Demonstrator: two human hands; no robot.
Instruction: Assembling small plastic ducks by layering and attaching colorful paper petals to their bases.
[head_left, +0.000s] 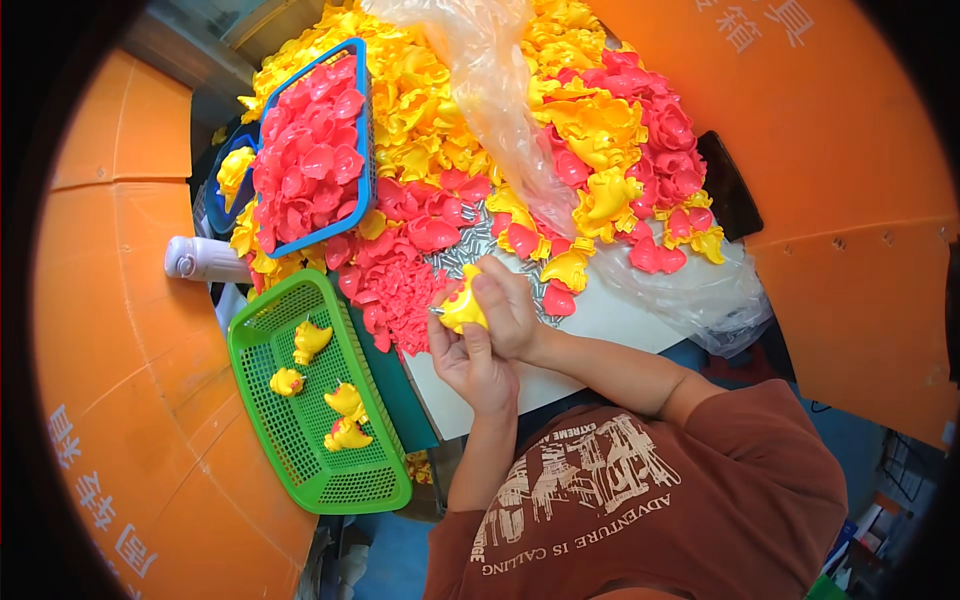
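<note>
Both my hands meet over the near edge of the white tabletop point(600, 330), closed around one small yellow plastic toy figure point(463, 303) with red details. My left hand point(474, 368) grips it from below and the left, with a small shiny bit near its fingertips that I cannot make out. My right hand point(508, 312) holds its right side, thumb along the top. Just beyond the hands lie many small silver metal pins point(470, 245). A heap of small red plastic parts point(398, 295) is close to my left hand.
A green basket point(240, 345) with several yellow figures point(312, 341) stands left. Behind it, a blue-rimmed basket point(364, 150) is full of red shells point(315, 130). Yellow shells point(410, 110) are piled at the back under clear plastic film point(490, 70). A lilac bottle point(205, 260) and orange boards point(840, 130) flank the table.
</note>
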